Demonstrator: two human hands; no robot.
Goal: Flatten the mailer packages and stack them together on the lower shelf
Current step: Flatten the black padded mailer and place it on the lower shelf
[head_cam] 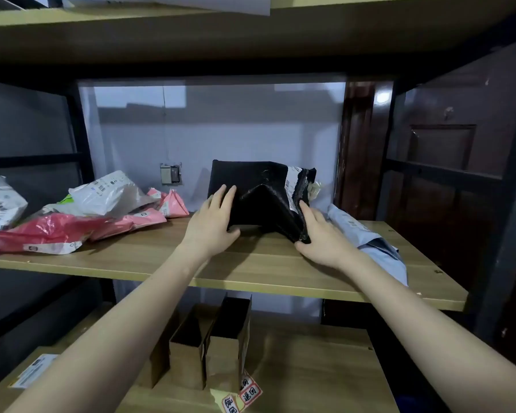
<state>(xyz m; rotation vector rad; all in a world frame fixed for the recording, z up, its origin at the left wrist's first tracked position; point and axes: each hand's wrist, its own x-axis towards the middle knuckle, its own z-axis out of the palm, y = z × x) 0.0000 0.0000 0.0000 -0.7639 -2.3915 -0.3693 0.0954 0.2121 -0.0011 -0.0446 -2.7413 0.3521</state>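
A black mailer package (261,190) stands buckled on the middle wooden shelf (251,272), with a white label at its right edge. My left hand (213,223) holds its lower left corner, fingers over the front and thumb underneath. My right hand (320,234) grips its lower right edge. A flat grey-blue mailer (370,242) lies on the shelf just right of my right hand. Several crumpled pink, red and white mailers (81,213) are piled at the shelf's left end. The lower shelf (310,368) shows below my arms.
Two open brown cardboard boxes (209,350) stand on the lower shelf, with red-and-white stickers (242,394) in front of them. A labelled flat box (32,371) lies at lower left. Dark metal shelf posts (501,239) flank both sides. A wall socket (170,174) is behind.
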